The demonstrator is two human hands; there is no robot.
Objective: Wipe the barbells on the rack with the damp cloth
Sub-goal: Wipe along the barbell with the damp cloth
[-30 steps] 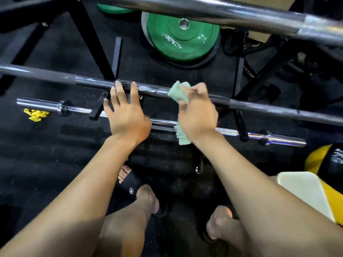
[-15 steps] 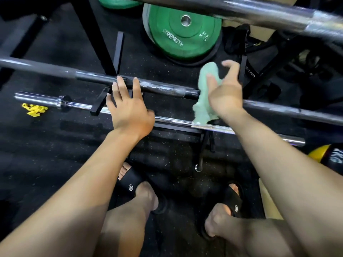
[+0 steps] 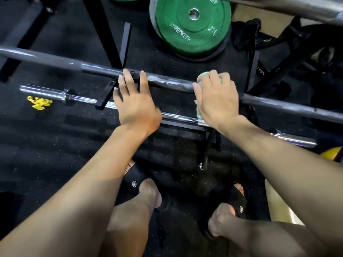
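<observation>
A dark grey barbell runs across the view on the black rack. A chrome barbell lies lower, nearer to me. My left hand rests with straight fingers on the dark bar. My right hand grips a pale green cloth and presses it onto the dark bar to the right of my left hand. Part of the cloth hangs down below my palm. A third, thick silvery bar crosses the top right corner.
A green weight plate stands beyond the bars. A yellow clip lies on the black rubber floor at left. A yellow and black object sits at the right edge. My feet in black slides stand below the rack.
My right hand lifted the cloth off the dark bar half a second ago and has come back down onto it, farther right than a second ago. My left hand has stayed in place.
</observation>
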